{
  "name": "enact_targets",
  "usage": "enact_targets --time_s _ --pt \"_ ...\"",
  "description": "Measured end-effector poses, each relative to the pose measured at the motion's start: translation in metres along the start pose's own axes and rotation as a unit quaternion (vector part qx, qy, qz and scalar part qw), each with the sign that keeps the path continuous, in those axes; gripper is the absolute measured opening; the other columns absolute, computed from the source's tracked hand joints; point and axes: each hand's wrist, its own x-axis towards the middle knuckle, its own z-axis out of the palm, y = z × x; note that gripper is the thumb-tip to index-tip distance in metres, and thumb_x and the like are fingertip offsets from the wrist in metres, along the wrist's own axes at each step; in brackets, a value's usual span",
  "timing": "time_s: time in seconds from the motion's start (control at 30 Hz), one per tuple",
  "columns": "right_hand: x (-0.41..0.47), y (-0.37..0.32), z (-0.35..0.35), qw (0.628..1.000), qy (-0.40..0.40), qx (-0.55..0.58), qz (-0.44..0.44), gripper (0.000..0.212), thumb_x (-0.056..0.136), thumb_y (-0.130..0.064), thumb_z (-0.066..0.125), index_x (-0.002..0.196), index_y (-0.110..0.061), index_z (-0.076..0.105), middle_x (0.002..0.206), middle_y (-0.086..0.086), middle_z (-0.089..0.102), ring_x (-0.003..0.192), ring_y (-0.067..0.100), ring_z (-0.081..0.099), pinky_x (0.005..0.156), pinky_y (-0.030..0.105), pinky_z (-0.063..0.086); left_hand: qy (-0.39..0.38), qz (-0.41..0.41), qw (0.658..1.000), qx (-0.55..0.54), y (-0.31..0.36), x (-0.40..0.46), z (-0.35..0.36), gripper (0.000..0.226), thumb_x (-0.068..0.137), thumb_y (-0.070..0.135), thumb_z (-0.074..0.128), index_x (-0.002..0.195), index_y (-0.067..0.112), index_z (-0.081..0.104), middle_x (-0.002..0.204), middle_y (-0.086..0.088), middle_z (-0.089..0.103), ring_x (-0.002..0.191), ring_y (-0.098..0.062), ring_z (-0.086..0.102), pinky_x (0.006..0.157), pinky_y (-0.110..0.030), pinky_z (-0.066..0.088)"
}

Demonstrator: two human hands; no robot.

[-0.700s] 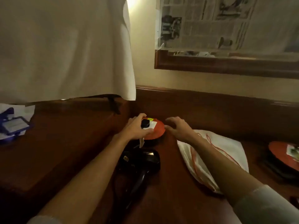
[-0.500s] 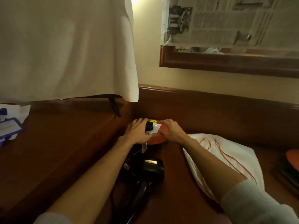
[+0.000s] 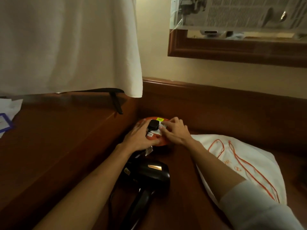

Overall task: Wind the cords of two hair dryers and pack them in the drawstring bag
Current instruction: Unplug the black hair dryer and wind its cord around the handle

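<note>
A black hair dryer (image 3: 146, 173) lies on the dark wooden surface (image 3: 179, 188), handle pointing toward me, its cord (image 3: 111, 196) looping on the left. Its black plug (image 3: 153, 127) sits in a round orange socket unit (image 3: 163, 142) in the corner. My left hand (image 3: 138, 138) is closed around the plug. My right hand (image 3: 174, 131) presses down on the orange unit's white label beside the plug. The white drawstring bag (image 3: 240, 160) with orange cord lies flat to the right, partly under my right forearm. Only one dryer is in view.
A raised wooden ledge (image 3: 58, 138) runs along the left, with papers and a blue card (image 3: 6, 118) at its far left. A white cloth (image 3: 66, 44) hangs above it, over a black strap (image 3: 116, 103). A wooden-framed mirror (image 3: 232, 48) is on the wall.
My right hand has moved left from the bag's edge onto the orange socket unit beside the plug. My left hand has stayed on the plug. The view has shifted closer.
</note>
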Motion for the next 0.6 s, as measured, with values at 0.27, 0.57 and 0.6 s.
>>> enact_targets --time_s 0.27,0.57,0.6 --pt "0.03 -0.036 -0.015 0.993 -0.09 -0.043 -0.061 0.066 0.094 -0.041 0.065 0.153 -0.026 0.039 0.138 0.011 0.046 0.129 0.032 0.043 0.107 0.05 0.038 -0.005 -0.039 0.999 -0.038 -0.002 -0.004 0.001 0.123 0.067 0.076 0.075 0.163 0.033 0.01 0.173 0.0 0.006 0.159 -0.026 0.004 0.122 -0.055 0.018" --pt "0.044 -0.048 -0.028 0.978 -0.137 -0.101 -0.12 0.051 0.095 -0.023 0.066 0.142 -0.013 0.048 0.138 0.01 0.051 0.123 0.03 0.052 0.1 0.045 0.049 -0.004 -0.021 0.999 -0.042 -0.001 -0.002 -0.002 0.119 0.07 0.068 0.08 0.162 0.032 0.015 0.172 0.0 0.013 0.159 -0.027 0.006 0.121 -0.057 0.021" --pt "0.046 -0.046 -0.031 0.98 -0.133 -0.083 -0.123 0.05 0.095 -0.022 0.067 0.14 -0.012 0.049 0.137 0.01 0.052 0.122 0.03 0.053 0.1 0.044 0.05 -0.006 -0.025 0.999 -0.035 -0.002 -0.001 -0.002 0.118 0.069 0.071 0.079 0.161 0.033 0.017 0.171 0.0 0.017 0.158 -0.028 0.01 0.119 -0.057 0.024"
